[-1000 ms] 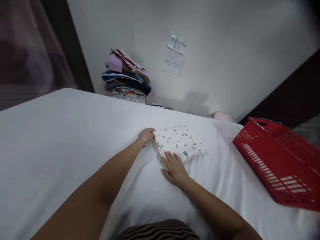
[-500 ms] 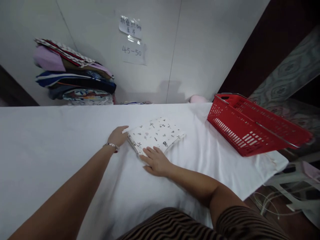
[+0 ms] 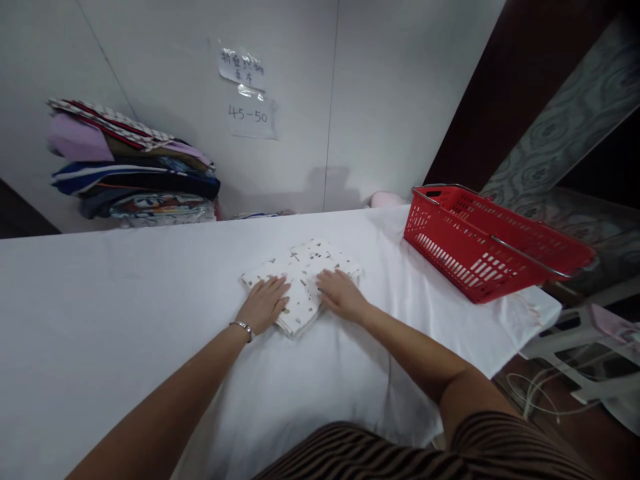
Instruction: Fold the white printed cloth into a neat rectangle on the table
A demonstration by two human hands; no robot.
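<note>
A folded white cloth (image 3: 303,277) with small grey and dark printed figures lies flat on the white-covered table (image 3: 150,287), one corner pointing toward me. My left hand (image 3: 265,303) rests on its left side, fingers stretched out across the fabric. On the right side of the cloth, my right hand (image 3: 343,293) lies with its fingers spread and slightly bent. Both palms face down and neither hand grips anything. A bracelet (image 3: 243,329) is around my left wrist.
A red plastic basket (image 3: 450,240) with metal handles stands at the table's right end. Behind the table's far edge at left is a stack of folded fabrics (image 3: 135,163). Handwritten paper signs (image 3: 247,93) are on the wall. A white stool (image 3: 575,360) and cables are at lower right.
My left hand has moved from the cloth's left corner onto its top. My right hand has slid from the near edge to the right side. The view has shifted slightly.
</note>
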